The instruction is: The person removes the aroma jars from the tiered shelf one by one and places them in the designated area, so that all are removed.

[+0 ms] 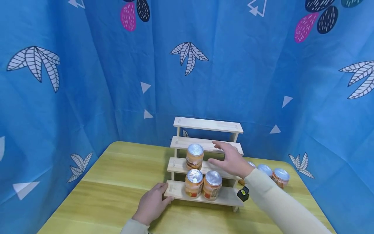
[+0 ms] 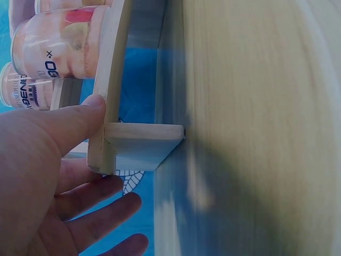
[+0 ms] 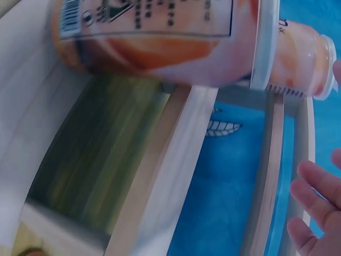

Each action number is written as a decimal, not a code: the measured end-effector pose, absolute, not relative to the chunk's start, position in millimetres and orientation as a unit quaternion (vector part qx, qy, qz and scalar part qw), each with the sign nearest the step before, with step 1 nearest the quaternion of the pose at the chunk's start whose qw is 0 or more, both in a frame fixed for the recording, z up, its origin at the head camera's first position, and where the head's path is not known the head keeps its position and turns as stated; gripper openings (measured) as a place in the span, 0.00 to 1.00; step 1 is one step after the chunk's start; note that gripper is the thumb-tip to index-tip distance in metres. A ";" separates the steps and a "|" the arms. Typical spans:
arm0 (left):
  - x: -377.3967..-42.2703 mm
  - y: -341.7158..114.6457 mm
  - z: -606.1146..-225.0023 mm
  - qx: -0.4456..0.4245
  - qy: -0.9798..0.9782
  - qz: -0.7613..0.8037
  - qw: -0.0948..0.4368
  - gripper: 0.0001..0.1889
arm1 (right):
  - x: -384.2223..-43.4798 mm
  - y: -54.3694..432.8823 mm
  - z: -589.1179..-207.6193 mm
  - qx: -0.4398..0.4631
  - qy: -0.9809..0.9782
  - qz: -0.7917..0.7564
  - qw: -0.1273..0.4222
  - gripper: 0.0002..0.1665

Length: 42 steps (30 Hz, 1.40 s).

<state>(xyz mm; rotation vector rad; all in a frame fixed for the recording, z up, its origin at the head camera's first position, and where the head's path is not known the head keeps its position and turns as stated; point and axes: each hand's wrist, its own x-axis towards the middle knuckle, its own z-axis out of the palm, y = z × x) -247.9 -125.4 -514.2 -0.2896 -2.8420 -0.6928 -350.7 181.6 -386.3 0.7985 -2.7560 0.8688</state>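
A pale wooden stepped rack [image 1: 208, 124] stands on the table. My left hand [image 1: 153, 201] grips the left end of its lowest step; in the left wrist view the thumb [image 2: 94, 102] lies on the board's top face, with the other fingers spread below its end. Two orange-labelled cans with silver lids, a left can [image 1: 193, 187] and a right can [image 1: 212, 188], stand side by side on that step. A third can [image 1: 194, 159] stands one step up. To its right, my right hand [image 1: 232, 159] hovers over the middle steps, fingers extended and holding nothing.
On the yellow wood-grain table [image 1: 128, 172], more cans [image 1: 281, 175] stand right of the rack, partly hidden by the right sleeve [image 1: 280, 204]. A small black device [image 1: 243, 194] shows at the right wrist. Blue patterned cloth [image 1: 222, 81] hangs behind and on both sides.
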 end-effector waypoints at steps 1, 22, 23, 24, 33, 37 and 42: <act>-248.0 -125.2 -515.3 -0.099 -0.962 -0.235 0.100 0.33 | -350.5 179.4 -386.6 0.267 -0.917 0.289 0.069 0.46; -246.0 -121.4 -512.2 -0.093 -0.961 -0.235 0.111 0.33 | -360.3 136.1 -383.9 0.303 -0.915 0.264 0.027 0.49; -246.2 -121.6 -512.0 -0.095 -0.961 -0.234 0.113 0.33 | -360.5 135.4 -384.0 0.302 -0.916 0.263 0.027 0.48; -246.4 -121.6 -512.2 -0.094 -0.961 -0.235 0.113 0.33 | -360.8 134.7 -384.1 0.302 -0.917 0.261 0.027 0.47; -246.1 -121.6 -515.1 -0.095 -0.961 -0.236 0.112 0.34 | -361.7 129.9 -385.5 0.284 -0.918 0.275 0.027 0.43; -245.5 -121.6 -515.9 -0.093 -0.961 -0.238 0.107 0.34 | -361.4 131.0 -387.1 0.277 -0.913 0.298 0.026 0.42; -245.8 -122.8 -514.1 -0.094 -0.960 -0.240 0.109 0.34 | -362.4 136.2 -387.7 0.256 -0.913 0.318 0.025 0.42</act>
